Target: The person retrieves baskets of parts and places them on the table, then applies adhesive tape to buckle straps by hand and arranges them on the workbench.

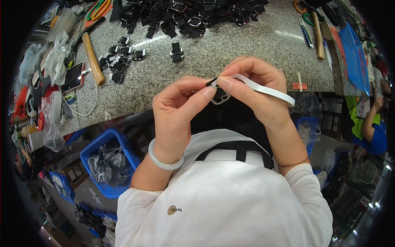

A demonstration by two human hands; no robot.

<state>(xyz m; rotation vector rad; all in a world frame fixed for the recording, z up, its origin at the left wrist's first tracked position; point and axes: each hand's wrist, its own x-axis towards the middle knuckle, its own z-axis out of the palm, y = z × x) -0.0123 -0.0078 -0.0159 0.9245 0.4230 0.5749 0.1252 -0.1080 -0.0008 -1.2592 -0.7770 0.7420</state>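
Observation:
Both my hands meet just over the table's front edge. My left hand (175,103) is closed, thumb and forefinger pinching a short black strap with a metal buckle (220,99) that hangs below the fingertips. My right hand (261,88) is also closed, pinching the end of a white tape (284,97) against the black strap. The tape's free length loops over the right hand's fingers and curls out by the wrist. Fingers partly hide where tape and strap touch.
A large heap of black buckled straps (193,18) lies at the back, with a smaller group (119,59) on the left. One strap (177,52) lies apart. Wooden-handled hammers (94,61) flank both sides, with a phone (74,77) at left. Blue baskets (109,164) stand below.

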